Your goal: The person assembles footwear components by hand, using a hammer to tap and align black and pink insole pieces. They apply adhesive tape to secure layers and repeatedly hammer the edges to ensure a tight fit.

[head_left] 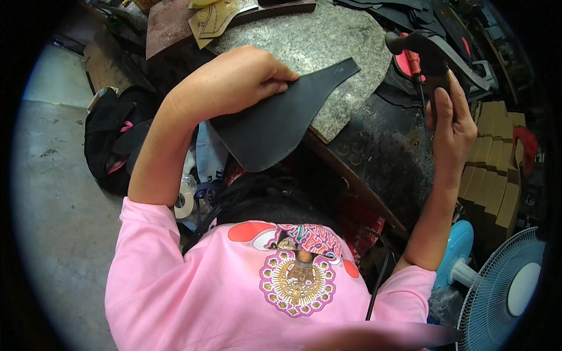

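now the left hand (234, 82) presses a black leather piece (275, 123) onto the stone slab (328, 47), fingers (275, 79) closed over its edge. right hand (453, 126) is wrapped tight around a hammer (424, 50) raised beside the slab, near the cardboard stacks (494, 164).

A blue fan (503, 292) stands low on the right. Brown cardboard boxes (494, 169) are stacked just above it. A roll of white tape (185, 202) sits near a black bag (111, 140) on the grey floor (52, 193). Tan paper shapes (219, 17) lie at the top.
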Demonstrator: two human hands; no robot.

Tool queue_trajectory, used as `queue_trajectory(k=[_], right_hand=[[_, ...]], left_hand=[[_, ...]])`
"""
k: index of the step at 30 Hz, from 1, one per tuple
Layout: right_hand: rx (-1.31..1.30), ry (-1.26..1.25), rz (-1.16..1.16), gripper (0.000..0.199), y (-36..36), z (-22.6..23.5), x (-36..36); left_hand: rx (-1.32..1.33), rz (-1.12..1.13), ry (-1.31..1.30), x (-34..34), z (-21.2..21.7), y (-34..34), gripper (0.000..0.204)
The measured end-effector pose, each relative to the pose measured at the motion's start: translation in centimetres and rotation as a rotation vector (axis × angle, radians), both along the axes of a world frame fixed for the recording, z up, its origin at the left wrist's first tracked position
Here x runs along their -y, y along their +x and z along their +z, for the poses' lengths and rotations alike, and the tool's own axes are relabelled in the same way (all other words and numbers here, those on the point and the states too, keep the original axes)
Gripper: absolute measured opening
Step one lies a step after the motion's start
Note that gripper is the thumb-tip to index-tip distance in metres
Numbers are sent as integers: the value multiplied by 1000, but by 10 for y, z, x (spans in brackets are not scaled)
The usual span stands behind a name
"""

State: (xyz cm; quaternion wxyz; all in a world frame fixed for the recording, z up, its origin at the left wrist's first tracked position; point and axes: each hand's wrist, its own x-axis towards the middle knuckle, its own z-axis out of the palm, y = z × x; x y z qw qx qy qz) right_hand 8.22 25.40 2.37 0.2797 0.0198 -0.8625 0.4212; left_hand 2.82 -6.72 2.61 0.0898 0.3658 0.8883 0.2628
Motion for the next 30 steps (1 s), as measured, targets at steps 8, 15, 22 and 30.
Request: queue_trajectory(k=[8, 15, 22, 30], right_hand=[[71, 365, 76, 38, -7, -5, -2], [439, 221, 67, 39, -5, -11, 24], [77, 2, 111, 40, 3, 2, 24], [155, 329, 141, 38, -3, -2, 21]], left_hand=[[-57, -13, -82, -11, 4, -5, 27], [-141, -3, -6, -29, -9, -19, 26], [-172, 85, 54, -45, -21, -30, 32], [-186, 142, 134, -46, -28, -19, 30]])
